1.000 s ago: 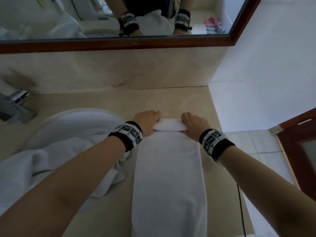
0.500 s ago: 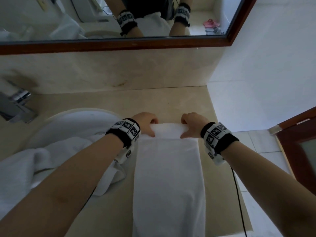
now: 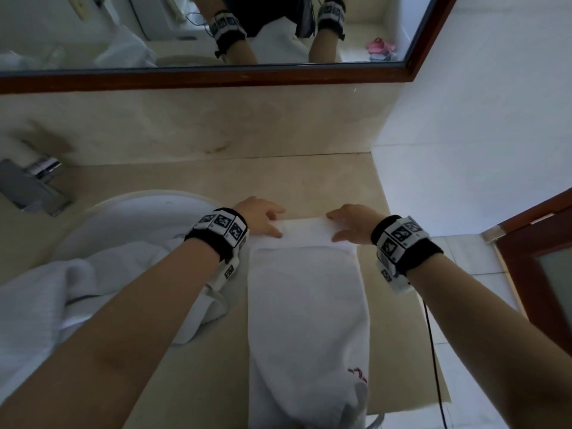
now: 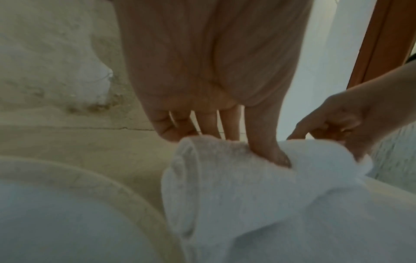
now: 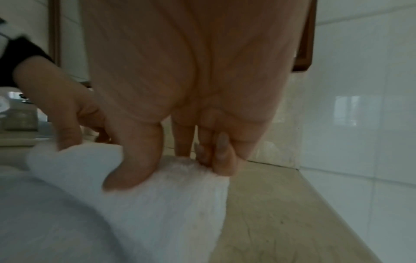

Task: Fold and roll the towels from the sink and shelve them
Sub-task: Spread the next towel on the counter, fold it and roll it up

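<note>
Rolling underway: left hand [image 3: 261, 216] and right hand [image 3: 353, 224] each grasp the rolled far end of the white terry towel [image 3: 308, 305], folded long on the beige stone counter [image 3: 309, 184]. Even pressure should keep edges aligned. Wood-framed mirror [image 3: 216, 77] above, white tiled wall [image 3: 479, 119] right.

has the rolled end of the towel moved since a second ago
Yes. The rolled end has thickened and come toward the person, away from the backsplash, as both hands roll it.

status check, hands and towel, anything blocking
Left hand and right hand grip the rolled far end of the folded towel. Roll just started. Loose towel in sink alongside, not blocking.
</note>
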The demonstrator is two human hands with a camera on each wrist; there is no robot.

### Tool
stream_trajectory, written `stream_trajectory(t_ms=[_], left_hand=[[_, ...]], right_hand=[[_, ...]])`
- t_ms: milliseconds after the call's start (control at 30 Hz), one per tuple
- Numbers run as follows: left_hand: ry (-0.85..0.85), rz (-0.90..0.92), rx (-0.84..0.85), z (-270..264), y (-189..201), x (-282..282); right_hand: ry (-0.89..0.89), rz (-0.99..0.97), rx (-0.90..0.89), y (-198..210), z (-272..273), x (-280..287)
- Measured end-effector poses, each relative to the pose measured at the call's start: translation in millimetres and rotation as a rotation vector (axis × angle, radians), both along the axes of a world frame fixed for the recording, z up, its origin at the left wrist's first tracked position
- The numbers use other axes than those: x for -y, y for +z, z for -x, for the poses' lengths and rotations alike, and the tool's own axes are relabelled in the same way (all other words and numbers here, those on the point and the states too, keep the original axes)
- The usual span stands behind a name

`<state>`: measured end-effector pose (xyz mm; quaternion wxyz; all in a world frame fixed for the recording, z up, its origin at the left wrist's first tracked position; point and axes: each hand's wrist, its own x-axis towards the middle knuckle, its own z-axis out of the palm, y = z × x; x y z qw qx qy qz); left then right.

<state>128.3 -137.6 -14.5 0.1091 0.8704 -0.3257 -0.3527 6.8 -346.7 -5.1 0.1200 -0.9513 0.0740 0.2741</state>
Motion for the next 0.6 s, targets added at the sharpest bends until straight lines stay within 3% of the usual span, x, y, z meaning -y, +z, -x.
stream_trajectory(t_ms=[133,167,267,333,433,533,600], left_hand=[[-0.124,-0.053,-0.024,12.1,-9.0,0.8],[-0.118,-0.025,0.039,17.1,-11.9,0.1],[-0.138,0.006,0.441,34.2,-20.1,-0.9],[-0.121,0.033,0.531,38.3,-24.9,-3.1],[-0.027,0.063,0.248,36.0,-15.8,-8.6],[0.035,0.115,-0.134,32.8,-6.5,-13.8],[0.0,0.107,-0.13,34.6,-4.4,-16.9]], right_hand=[[0.007,0.095,0.002,-2.3,4.6,-10.0],[0.006,0.136,0.051,-3.0,6.5,-14.0],[-0.007,0.238,0.221,-10.7,12.6,-24.9],[-0.054,0.159,0.262,-15.5,18.3,-25.7],[-0.16,-0.086,0.213,-8.7,22.2,-16.6],[-0.068,-0.098,0.132,0.7,19.8,-7.1],[-0.004,-0.021,0.153,1.8,19.3,-4.8]])
